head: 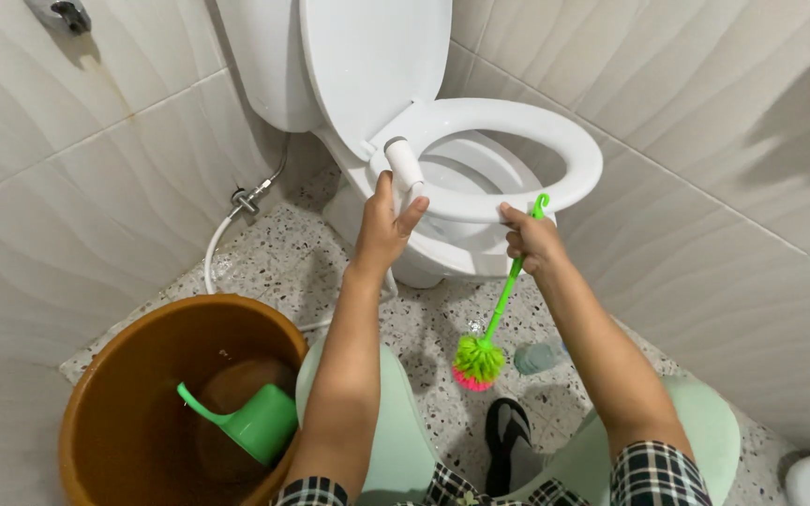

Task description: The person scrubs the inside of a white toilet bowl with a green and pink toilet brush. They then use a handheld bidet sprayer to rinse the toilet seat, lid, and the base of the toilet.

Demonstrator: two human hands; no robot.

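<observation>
A white toilet stands ahead with its lid raised and its seat tilted partly up. My left hand grips a white bidet sprayer head beside the bowl's left rim. My right hand holds the front edge of the seat and also the hooked handle of a green toilet brush. The brush hangs downward, its green and pink bristle head just above the speckled floor.
A brown bucket holding a green scoop sits at lower left. A white hose runs from a wall valve. A small clear bottle lies on the floor. Tiled walls close in on both sides.
</observation>
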